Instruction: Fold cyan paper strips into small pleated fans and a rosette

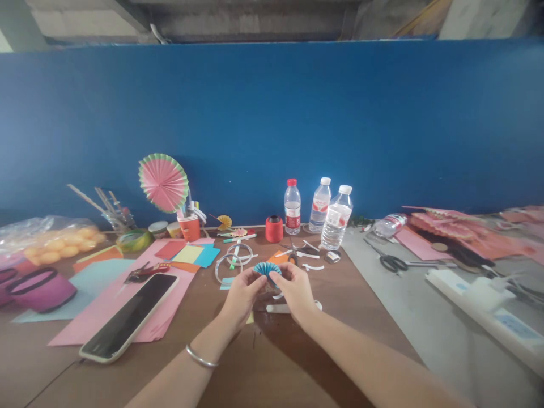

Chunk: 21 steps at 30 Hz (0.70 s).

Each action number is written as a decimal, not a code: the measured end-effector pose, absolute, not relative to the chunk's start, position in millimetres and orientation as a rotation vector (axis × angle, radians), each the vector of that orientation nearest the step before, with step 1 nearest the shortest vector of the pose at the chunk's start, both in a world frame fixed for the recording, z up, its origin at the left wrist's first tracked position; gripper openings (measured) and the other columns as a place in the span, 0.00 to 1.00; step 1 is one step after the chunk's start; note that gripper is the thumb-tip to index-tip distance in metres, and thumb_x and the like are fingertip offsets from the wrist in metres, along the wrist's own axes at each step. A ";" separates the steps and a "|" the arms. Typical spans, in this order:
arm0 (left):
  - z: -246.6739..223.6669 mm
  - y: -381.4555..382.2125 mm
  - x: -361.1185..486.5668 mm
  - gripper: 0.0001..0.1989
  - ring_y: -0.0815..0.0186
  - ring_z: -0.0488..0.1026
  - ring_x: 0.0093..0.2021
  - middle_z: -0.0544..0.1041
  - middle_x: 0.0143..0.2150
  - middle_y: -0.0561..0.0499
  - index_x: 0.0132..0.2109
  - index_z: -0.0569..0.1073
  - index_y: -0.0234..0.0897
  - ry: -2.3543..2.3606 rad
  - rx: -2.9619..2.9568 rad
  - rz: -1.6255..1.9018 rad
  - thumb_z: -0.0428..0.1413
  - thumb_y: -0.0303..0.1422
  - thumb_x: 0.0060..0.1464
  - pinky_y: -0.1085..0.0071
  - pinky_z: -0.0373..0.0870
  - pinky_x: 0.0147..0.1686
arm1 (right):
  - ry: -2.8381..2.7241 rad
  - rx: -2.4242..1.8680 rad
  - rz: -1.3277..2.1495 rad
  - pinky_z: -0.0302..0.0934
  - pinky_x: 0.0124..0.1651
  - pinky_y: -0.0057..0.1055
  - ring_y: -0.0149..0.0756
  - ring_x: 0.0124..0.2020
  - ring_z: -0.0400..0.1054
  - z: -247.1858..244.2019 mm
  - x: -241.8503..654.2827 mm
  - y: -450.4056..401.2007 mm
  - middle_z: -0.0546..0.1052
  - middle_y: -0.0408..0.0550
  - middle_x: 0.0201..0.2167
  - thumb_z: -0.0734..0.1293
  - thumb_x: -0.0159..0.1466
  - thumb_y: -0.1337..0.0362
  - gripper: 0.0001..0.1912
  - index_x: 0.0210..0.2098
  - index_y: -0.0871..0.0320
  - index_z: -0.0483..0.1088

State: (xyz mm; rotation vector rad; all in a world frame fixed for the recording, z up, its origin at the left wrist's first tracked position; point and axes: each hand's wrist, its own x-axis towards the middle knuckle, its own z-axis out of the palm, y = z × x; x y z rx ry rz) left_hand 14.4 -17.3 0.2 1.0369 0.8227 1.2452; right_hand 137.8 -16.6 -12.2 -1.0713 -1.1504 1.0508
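Observation:
A small pleated blue paper fan (267,268) is spread between my two hands above the brown table. My left hand (245,290) pinches its left side, and my right hand (294,288) pinches its right side, with both thumbs on the near face. Below the fan, partly covered by my right hand, lies a white flat-handled tool (278,309) that I cannot make out fully. Just behind the fan are orange paper (278,256), scissors (293,258) and white paper strips (313,267). Clear tubing (223,269) lies coiled to the left.
Water bottles (292,207) and a red roll (274,229) stand at the back. On the left are a phone (130,317), pink paper (178,303) and a cup (190,228) near a pink round fan (164,182). Black scissors (393,263) and a power strip (488,317) lie right.

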 end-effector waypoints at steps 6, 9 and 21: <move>-1.9 -15.9 13.0 0.09 0.73 0.65 0.25 0.72 0.26 0.53 0.32 0.74 0.32 0.848 1.055 1.244 0.60 0.31 0.40 0.77 0.62 0.28 | -1.132 -1.071 1.040 0.61 0.28 0.28 0.32 0.25 0.67 -10.3 137.6 -17.1 0.74 0.44 0.24 0.66 0.49 0.58 0.12 0.30 0.60 0.71; -5.2 -14.0 11.3 0.08 0.73 0.65 0.24 0.71 0.25 0.53 0.31 0.73 0.31 0.889 1.080 1.244 0.60 0.31 0.41 0.77 0.62 0.27 | -1.148 -1.077 1.033 0.62 0.28 0.28 0.32 0.25 0.67 -9.1 137.9 -17.5 0.74 0.44 0.24 0.66 0.50 0.59 0.12 0.29 0.60 0.70; -2.3 -16.6 14.8 0.07 0.73 0.65 0.24 0.71 0.23 0.55 0.28 0.72 0.33 0.854 1.026 1.265 0.60 0.31 0.39 0.77 0.62 0.27 | -1.152 -1.069 1.021 0.62 0.28 0.29 0.34 0.25 0.67 -8.2 137.1 -18.1 0.74 0.45 0.24 0.66 0.50 0.58 0.12 0.30 0.60 0.70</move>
